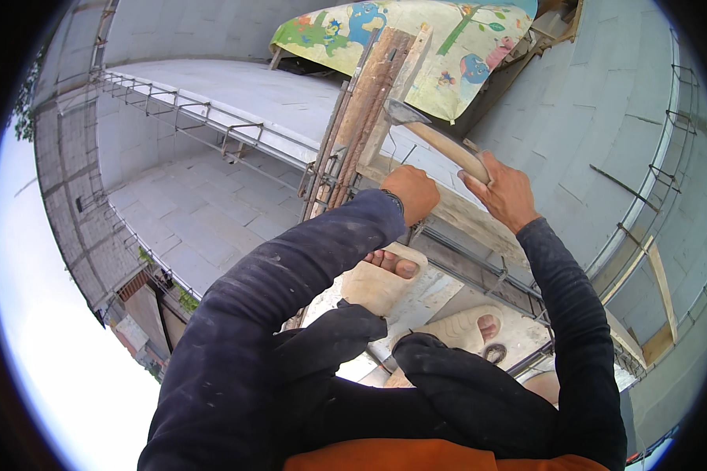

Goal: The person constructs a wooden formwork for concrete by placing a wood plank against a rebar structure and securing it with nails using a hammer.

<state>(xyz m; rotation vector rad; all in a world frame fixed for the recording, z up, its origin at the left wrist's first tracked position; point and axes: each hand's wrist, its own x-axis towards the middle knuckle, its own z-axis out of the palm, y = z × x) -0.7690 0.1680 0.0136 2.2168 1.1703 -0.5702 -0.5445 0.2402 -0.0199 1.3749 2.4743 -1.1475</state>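
A hammer [441, 147] with a pale wooden handle and a dark metal head is gripped in my right hand [507, 192]. Its head lies over the foot of an upright wooden board [397, 86]. My left hand [412, 192] is closed in a fist beside that board, above a horizontal plank [479, 220]; whatever its fingers hold is hidden. A thin bent wire or nail [409, 155] sticks up just past the left fist. Rusty reinforcing bars [353, 118] stand upright along the board, left of my hands.
My feet, in pale sandals [444, 328], rest on a narrow ledge with a small wire coil [495, 353]. Steel bars [479, 267] run beneath the plank. A cartoon-printed sheet [416, 39] hangs beyond. Grey block walls [212, 204] drop away at left, edged by a rebar cage [204, 114].
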